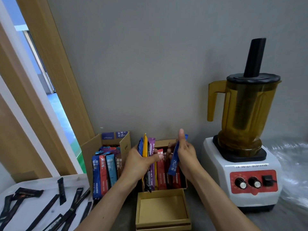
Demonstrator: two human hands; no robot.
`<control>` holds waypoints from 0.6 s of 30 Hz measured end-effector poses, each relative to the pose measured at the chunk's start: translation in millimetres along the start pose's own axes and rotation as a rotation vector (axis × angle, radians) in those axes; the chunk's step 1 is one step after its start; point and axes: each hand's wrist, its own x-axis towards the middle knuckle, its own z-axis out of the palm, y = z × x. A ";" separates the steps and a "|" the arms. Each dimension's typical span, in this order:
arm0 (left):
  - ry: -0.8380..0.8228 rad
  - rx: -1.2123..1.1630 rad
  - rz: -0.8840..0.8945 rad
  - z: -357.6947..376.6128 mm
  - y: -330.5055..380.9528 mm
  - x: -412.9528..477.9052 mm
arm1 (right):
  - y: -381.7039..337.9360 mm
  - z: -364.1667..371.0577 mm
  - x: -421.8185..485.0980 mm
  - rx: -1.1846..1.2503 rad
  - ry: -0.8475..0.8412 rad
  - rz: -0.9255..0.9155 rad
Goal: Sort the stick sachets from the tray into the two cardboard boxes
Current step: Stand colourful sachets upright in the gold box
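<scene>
Step now: I think the right hand [186, 155] is taking one blue sachet [174, 165] away from the bunch [150, 147], ready to go in a box
Where it may go: blue ones like it stand in the big box [88, 150], at 9 o'clock from the hands; the small box [164, 142], at 12 o'clock just behind the hands, shows mostly red ones
How to do it well: look at the colour first, then slide the sachet in end first so it stands up next to its friends; squeeze the bunch tight so nothing slips out
Left hand [140, 165]: fingers wrapped round the bunch of blue, yellow, purple and black sachets, held upright over the small box, arm coming up from 6 o'clock
Right hand: thumb points up, thumb and fingers pinch the blue sachet, which tilts a little
Tray [43, 181]: at 8 o'clock in the view, with many black sachets [62, 190] lying flat on it, waiting to be sorted
Flat box [162, 209]: at 6 o'clock from the hands, nothing in it
Watch out: the blender [250, 164] stands at 3 o'clock, near the right arm, so keep the elbow in
</scene>
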 end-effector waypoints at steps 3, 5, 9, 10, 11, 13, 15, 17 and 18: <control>-0.115 0.067 -0.023 6.2 -1.5 -2.1 | -6.9 5.5 5.2 0.092 0.113 0.084; -0.138 0.098 -0.021 9.0 -0.7 -3.7 | -8.1 6.4 9.1 0.183 0.125 0.098; -0.106 0.104 -0.006 9.6 1.6 -3.5 | -10.6 6.0 10.2 0.470 0.003 0.073; -0.091 0.092 -0.006 8.7 2.1 -2.6 | -11.8 5.3 9.4 0.532 -0.022 0.057; -0.068 0.071 -0.005 7.5 2.9 -2.0 | -12.1 4.3 10.0 0.566 -0.041 0.039; 0.011 -0.011 0.014 5.2 5.2 -2.0 | -9.4 -1.1 11.6 0.548 -0.047 0.003; 0.118 -0.132 0.047 2.8 8.4 -2.2 | -5.6 -7.8 11.6 0.436 -0.041 -0.006; 0.177 -0.244 0.082 1.5 12.1 -1.4 | -0.4 -14.0 8.9 0.348 -0.068 0.022; 0.197 -0.287 0.093 1.2 13.8 -0.6 | 2.3 -16.6 7.0 0.350 -0.090 0.038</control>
